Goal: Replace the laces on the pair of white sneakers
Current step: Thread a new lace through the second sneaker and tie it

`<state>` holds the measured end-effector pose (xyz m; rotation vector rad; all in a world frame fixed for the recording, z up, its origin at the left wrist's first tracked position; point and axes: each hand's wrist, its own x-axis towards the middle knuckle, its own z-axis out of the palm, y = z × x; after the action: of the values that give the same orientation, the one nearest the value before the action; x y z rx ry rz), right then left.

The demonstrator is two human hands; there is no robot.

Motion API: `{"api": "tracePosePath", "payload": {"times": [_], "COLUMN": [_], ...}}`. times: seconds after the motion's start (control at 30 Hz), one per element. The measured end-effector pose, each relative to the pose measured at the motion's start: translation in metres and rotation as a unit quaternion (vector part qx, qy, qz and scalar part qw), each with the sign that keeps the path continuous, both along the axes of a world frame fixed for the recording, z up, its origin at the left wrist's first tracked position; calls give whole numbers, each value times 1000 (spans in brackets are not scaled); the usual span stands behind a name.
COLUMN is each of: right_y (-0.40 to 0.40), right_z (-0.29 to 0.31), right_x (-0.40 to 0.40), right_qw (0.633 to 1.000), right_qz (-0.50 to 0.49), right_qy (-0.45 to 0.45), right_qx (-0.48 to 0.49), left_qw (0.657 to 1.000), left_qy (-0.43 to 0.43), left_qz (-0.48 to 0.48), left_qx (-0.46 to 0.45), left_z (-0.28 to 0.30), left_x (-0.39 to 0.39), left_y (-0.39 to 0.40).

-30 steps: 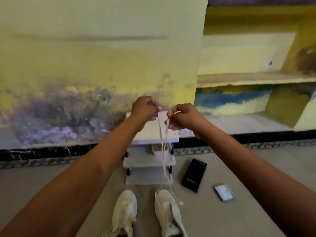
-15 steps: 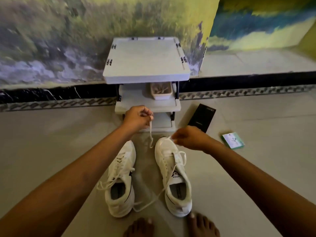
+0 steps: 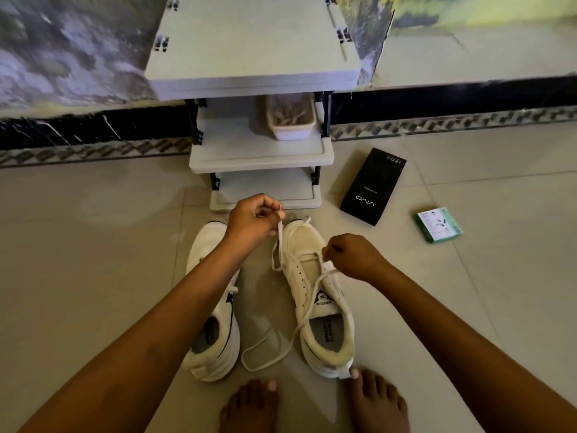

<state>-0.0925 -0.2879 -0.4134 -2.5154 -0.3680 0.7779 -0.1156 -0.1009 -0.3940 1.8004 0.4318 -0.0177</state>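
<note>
Two white sneakers stand side by side on the floor, toes away from me. My forearm partly covers the left sneaker (image 3: 215, 339). The right sneaker (image 3: 315, 276) has a white lace (image 3: 271, 345) running from its eyelets; part of it lies in a loop on the floor between the shoes. My left hand (image 3: 253, 218) pinches one end of the lace above the right shoe's toe. My right hand (image 3: 349, 256) pinches the lace at the eyelets on the shoe's right side.
A grey three-tier rack (image 3: 256, 114) stands against the wall just beyond the shoes, with a small tub (image 3: 290, 120) on its middle shelf. A black phone box (image 3: 373, 185) and a green box (image 3: 438, 225) lie on the tiles at right. My bare feet (image 3: 312, 404) sit behind the heels.
The view has tipped down and closer to the shoes. Both hands came down from in front of the wall to the right sneaker, still holding the lace.
</note>
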Motion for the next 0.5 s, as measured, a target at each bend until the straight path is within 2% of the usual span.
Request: {"api": "tracePosePath", "payload": {"times": [0.13,0.2,0.3,0.37,0.43,0.5], "right_y": [13,10,-4,-9,-8,-6], "right_z": [27,28,17,5,-7,-16], "right_x": [-16,-13,-2,-6,-16,-22], "right_qw": [969,972,998,998,994,998], "right_qz": [146,114,42,39,42,14], "right_qy": [137,117,-1,42,89,57], "right_qx": [145,168,50,-25,-51,-39], "left_qw": [1000,1000,1000,1000,996,986], "left_qy": [2,2,-2,-2,1,17], "left_qz": [12,19,12,-16,-65,-114], "left_qx": [-4,-6,2,19,59,121], "left_z": [-1,-2,-6,-12,-22,-33], "left_x": [0,-1,-4,-6,-9,-14], "left_y": [2,3,-3,-12,-23,-34]}}
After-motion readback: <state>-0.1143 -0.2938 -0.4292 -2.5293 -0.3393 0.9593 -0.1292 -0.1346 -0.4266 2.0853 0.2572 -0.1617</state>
